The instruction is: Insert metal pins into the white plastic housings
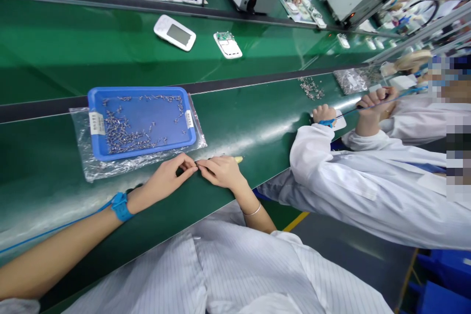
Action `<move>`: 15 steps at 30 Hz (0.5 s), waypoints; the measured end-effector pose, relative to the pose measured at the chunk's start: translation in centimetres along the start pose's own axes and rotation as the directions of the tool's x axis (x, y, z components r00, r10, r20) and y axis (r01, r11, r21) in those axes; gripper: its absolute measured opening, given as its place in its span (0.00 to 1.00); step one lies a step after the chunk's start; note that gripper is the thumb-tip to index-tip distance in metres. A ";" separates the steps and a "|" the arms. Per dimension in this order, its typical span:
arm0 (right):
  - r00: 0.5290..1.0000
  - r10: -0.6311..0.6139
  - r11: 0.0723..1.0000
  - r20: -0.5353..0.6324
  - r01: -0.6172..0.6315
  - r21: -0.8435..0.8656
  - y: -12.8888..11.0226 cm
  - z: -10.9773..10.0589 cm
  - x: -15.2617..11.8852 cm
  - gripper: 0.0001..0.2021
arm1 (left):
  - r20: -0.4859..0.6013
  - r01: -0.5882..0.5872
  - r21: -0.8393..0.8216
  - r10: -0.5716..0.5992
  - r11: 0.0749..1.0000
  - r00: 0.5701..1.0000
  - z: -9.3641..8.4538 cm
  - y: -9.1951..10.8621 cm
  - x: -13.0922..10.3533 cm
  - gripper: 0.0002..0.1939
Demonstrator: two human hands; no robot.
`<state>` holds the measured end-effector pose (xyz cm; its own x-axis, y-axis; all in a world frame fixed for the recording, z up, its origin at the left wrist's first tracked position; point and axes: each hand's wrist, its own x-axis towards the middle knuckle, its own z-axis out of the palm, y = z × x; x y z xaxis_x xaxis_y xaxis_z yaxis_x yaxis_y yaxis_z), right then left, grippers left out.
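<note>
My left hand (172,175), with a blue wrist strap (122,207) on its wrist, is closed with thumb and fingertips pinched together. Its tips meet those of my right hand (222,171) low over the green bench. Between the fingertips is a small dark thing (196,165), too tiny to name. A pale yellow tip (239,159) sticks out beyond my right hand; the rest of it is hidden, and I cannot tell whether the hand grips it. Just behind my hands lies a blue tray (172,143) holding many small metal screws (123,135), on top of a clear plastic bag (86,169).
On the green belt beyond are a white device with a screen (178,34) and an opened white casing with a circuit board (228,45). To the right, a co-worker's hands (377,103) work near loose metal parts (311,88) and a filled bag (349,81). More workers sit across the belt.
</note>
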<state>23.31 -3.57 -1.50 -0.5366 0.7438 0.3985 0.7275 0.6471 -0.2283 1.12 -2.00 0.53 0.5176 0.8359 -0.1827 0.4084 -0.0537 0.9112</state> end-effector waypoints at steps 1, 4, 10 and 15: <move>1.000 0.005 1.000 0.017 -0.005 -0.001 0.0 0.0 0.0 0.14 | 0.002 0.002 -0.004 -0.002 1.000 1.000 0.0 0.0 0.0 0.17; 1.000 0.010 1.000 0.027 -0.010 -0.003 0.0 0.0 -0.1 0.14 | 0.005 0.003 -0.009 -0.003 1.000 1.000 0.0 0.0 0.0 0.17; 0.999 0.003 1.000 -0.035 -0.003 -0.011 -0.1 0.1 0.0 0.13 | 0.017 0.007 -0.016 -0.007 1.000 1.000 0.0 0.0 0.0 0.17; 0.999 0.031 1.000 0.020 -0.031 0.000 0.0 0.1 -0.1 0.13 | 0.030 0.015 -0.014 -0.015 1.000 0.999 -0.1 -0.1 -0.1 0.18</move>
<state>23.30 -3.67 -1.59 -0.5224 0.7666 0.3733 0.7436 0.6238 -0.2405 1.01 -2.01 0.50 0.5336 0.8201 -0.2068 0.4053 -0.0333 0.9136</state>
